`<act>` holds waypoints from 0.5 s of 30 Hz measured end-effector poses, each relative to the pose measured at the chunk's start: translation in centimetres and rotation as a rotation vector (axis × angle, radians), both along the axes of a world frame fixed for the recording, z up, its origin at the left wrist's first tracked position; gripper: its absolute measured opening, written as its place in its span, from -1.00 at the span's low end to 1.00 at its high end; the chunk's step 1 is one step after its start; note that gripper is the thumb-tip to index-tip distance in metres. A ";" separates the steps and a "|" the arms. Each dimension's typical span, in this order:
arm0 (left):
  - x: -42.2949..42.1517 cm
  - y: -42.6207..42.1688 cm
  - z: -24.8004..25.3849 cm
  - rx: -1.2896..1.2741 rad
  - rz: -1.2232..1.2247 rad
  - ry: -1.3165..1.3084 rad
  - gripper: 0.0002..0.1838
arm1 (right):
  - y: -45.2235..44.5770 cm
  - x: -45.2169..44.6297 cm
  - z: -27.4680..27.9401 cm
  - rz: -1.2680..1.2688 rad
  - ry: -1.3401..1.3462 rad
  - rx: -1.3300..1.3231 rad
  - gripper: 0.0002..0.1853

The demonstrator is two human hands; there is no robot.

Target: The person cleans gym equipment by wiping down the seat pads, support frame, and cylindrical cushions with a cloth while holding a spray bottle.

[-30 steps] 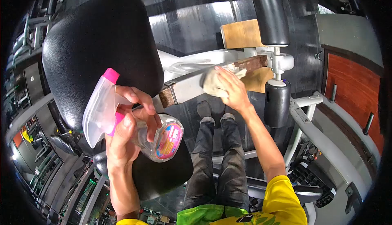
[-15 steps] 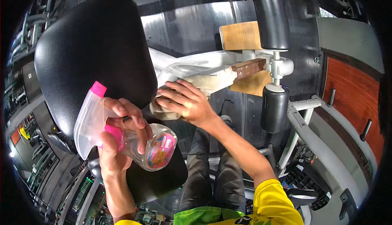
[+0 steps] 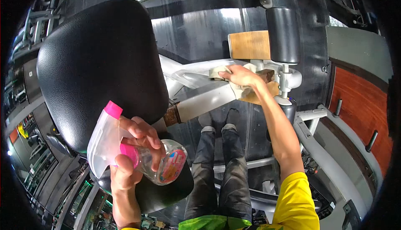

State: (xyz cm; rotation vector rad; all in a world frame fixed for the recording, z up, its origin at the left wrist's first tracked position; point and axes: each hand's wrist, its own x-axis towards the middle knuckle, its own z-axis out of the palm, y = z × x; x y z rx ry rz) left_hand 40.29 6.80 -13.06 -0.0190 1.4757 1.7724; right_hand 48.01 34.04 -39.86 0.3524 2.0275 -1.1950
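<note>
My left hand is wrapped round a clear spray bottle with a white and pink trigger head, held tilted over the black padded seat. A pale cloth is under my right hand, whose fingers grip it against the far end of a white metal beam. Part of the cloth sticks out left of the fingertips. The beam runs from a rusty joint beside the seat toward a brown worn section near the rollers.
Two black foam rollers stand at the right, beside wooden plates. A lower black pad lies beneath the bottle. White frame tubes and a red-brown board are farther right. My legs and feet are below the beam.
My right hand first slid the cloth left along the beam to its seat end, then moved back right to the far end. The bottle stays in my left hand, shifted slightly.
</note>
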 end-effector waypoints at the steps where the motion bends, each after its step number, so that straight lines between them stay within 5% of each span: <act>1: 0.0 0.0 0.0 -0.006 0.000 -0.003 -0.28 | -0.1 -0.4 0.2 0.006 0.003 0.000 -0.53; 4: -0.2 -0.1 -0.2 0.005 0.016 -0.011 -0.29 | -1.4 -1.2 2.5 0.061 0.033 -0.082 -0.52; 6: -0.2 -0.2 -0.3 0.010 0.023 -0.009 -0.30 | -4.5 -2.1 1.4 0.054 0.223 -0.525 -0.56; 8: -0.2 -0.2 -0.3 -0.002 0.051 -0.040 -0.30 | -8.0 -4.8 6.9 0.147 0.195 -0.432 -0.58; 11: -0.2 -0.3 -0.5 0.022 0.038 -0.029 -0.29 | -12.8 -6.9 6.4 0.383 0.312 -0.479 -0.46; 15: -0.1 -0.4 -0.2 0.015 0.030 -0.020 -0.30 | -10.1 -4.4 4.5 0.258 0.417 -0.202 -0.46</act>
